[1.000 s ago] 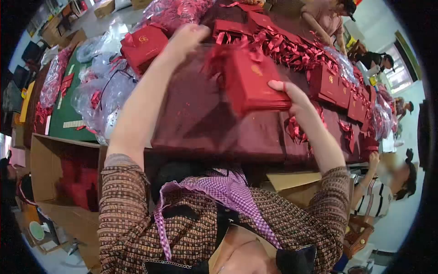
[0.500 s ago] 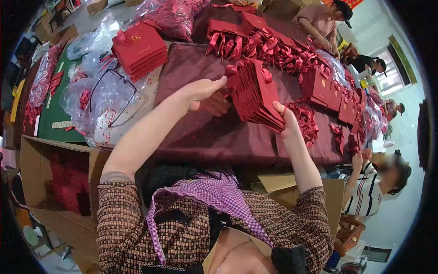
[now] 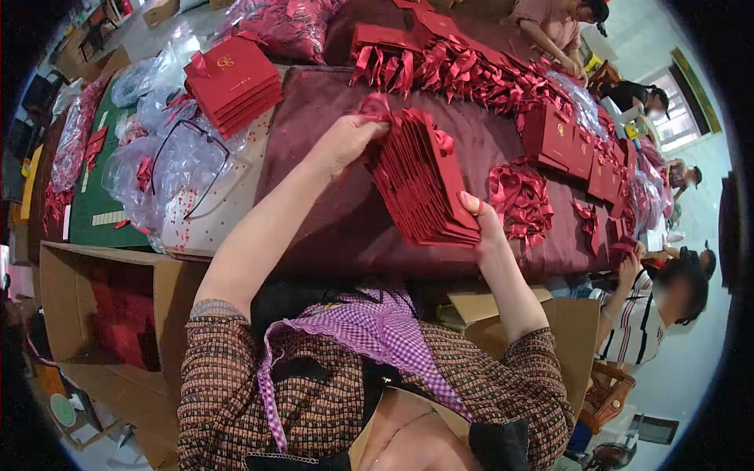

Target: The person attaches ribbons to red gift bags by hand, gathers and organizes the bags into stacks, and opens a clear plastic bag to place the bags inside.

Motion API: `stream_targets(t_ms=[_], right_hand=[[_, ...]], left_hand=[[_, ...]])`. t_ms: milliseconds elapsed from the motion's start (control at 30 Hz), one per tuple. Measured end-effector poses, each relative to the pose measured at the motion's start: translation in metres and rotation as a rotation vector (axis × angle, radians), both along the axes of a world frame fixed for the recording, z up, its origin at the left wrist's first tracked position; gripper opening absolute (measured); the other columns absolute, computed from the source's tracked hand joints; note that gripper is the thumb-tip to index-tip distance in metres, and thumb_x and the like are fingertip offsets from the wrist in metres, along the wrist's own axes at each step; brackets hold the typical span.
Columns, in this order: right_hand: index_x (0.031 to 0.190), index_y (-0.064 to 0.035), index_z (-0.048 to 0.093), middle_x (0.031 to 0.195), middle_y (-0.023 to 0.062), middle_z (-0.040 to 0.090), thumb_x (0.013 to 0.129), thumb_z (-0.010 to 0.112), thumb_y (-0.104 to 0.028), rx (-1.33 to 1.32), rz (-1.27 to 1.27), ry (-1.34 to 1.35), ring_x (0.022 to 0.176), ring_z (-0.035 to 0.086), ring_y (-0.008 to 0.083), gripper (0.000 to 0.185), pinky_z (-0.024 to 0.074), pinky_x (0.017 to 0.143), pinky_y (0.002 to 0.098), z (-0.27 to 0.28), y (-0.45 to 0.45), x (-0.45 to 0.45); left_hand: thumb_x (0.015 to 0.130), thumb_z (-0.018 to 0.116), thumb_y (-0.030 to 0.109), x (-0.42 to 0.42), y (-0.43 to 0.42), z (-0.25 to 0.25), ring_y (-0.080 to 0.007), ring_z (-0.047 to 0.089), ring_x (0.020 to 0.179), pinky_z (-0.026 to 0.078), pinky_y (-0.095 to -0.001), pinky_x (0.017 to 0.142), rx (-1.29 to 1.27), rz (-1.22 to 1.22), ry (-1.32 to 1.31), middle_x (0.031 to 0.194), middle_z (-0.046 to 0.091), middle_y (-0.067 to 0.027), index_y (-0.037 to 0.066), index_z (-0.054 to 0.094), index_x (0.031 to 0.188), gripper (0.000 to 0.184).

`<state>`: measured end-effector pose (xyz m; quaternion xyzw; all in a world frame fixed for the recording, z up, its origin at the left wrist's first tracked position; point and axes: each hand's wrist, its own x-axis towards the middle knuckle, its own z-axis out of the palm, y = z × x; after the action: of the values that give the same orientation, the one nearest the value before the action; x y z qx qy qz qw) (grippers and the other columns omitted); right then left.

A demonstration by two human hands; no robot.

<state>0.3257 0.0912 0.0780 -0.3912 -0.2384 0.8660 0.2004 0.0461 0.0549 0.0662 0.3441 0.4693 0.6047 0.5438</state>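
Both your hands are on the bundle of red packets [image 3: 424, 184], which you hold up over the near part of the worktop [image 3: 338, 228]. Your right hand [image 3: 485, 220] grips it at the lower right edge, with the thumb laid against the outer face and that forearm rising steeply from the rolled sleeve. Your left hand [image 3: 352, 143] is at the upper left corner, its fingers curled in around the red ribbons [image 3: 375, 106], the wrist bent and the forearm slanting up and inward across the worktop. The bundle tilts, its many edges fanned out between your two hands.

For writing, look to the stacked pile [image 3: 232, 86] beyond your left forearm: its top packet carries a gold monogram [image 3: 226, 64] that looks like "GS", and a small gold line beneath it too tiny to read. A similar gold mark shows on the standing packets [image 3: 561, 145] over to your right. Closer to your right hand, and apart from it, a loose heap of ribbon loops [image 3: 520, 200] lies on the worktop.
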Motion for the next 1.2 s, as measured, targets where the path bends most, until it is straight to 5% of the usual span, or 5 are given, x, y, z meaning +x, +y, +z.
stream_targets(t_ms=[200, 267, 367, 900, 1200], right_hand=[[0.115, -0.0016, 0.057, 0.11, 0.0151, 0.064, 0.081, 0.068, -0.024, 0.019, -0.009, 0.124, 0.097, 0.062, 0.0293, 0.043, 0.0494, 0.089, 0.0455, -0.015, -0.003, 0.014], [0.116, -0.0016, 0.057, 0.11, 0.0152, 0.063, 0.081, 0.067, -0.024, 0.014, 0.002, 0.169, 0.098, 0.062, 0.0295, 0.043, 0.0494, 0.09, 0.0458, -0.02, -0.004, 0.019], [0.118, -0.0011, 0.055, 0.112, 0.0156, 0.063, 0.082, 0.066, -0.025, 0.047, -0.014, 0.211, 0.099, 0.062, 0.0303, 0.044, 0.049, 0.09, 0.0462, -0.018, -0.008, 0.019], [0.132, 0.0008, 0.043, 0.131, 0.0216, 0.048, 0.093, 0.04, -0.029, -0.053, -0.044, 0.515, 0.117, 0.051, 0.0352, 0.049, 0.0417, 0.099, 0.052, -0.031, -0.019, 0.019], [0.122, 0.0012, 0.051, 0.114, 0.0167, 0.061, 0.081, 0.067, -0.028, 0.055, -0.128, 0.364, 0.101, 0.061, 0.0303, 0.053, 0.0499, 0.09, 0.0452, -0.051, -0.018, 0.03]], left_hand=[[0.085, 0.061, 0.02, -0.05, 0.018, -0.019, -0.0144, 0.061, 0.074, 0.05, -0.0309, 0.07, 0.051, -0.291, 0.177, 0.081, 0.066, -0.0057, 0.0, 0.065, 0.089, 0.021], [0.079, 0.066, 0.02, -0.062, 0.018, -0.02, -0.0201, 0.063, 0.074, 0.05, -0.033, 0.072, 0.092, -0.129, 1.022, 0.077, 0.066, -0.0101, -0.001, 0.064, 0.088, 0.023], [0.076, 0.064, 0.024, -0.06, 0.002, -0.017, -0.0348, 0.061, 0.081, 0.048, -0.0392, 0.074, 0.273, 0.448, 1.348, 0.087, 0.062, -0.0161, 0.001, 0.063, 0.09, 0.027], [0.071, 0.074, 0.025, 0.032, -0.079, 0.047, -0.0299, 0.05, 0.097, 0.039, -0.0375, 0.088, 0.606, 0.043, 1.042, 0.099, 0.055, -0.0106, 0.004, 0.06, 0.097, 0.036], [0.077, 0.069, 0.029, 0.039, -0.076, 0.04, -0.0359, 0.051, 0.103, 0.041, -0.0415, 0.09, 0.423, -0.106, 1.099, 0.106, 0.052, -0.0218, -0.001, 0.057, 0.114, 0.048]])
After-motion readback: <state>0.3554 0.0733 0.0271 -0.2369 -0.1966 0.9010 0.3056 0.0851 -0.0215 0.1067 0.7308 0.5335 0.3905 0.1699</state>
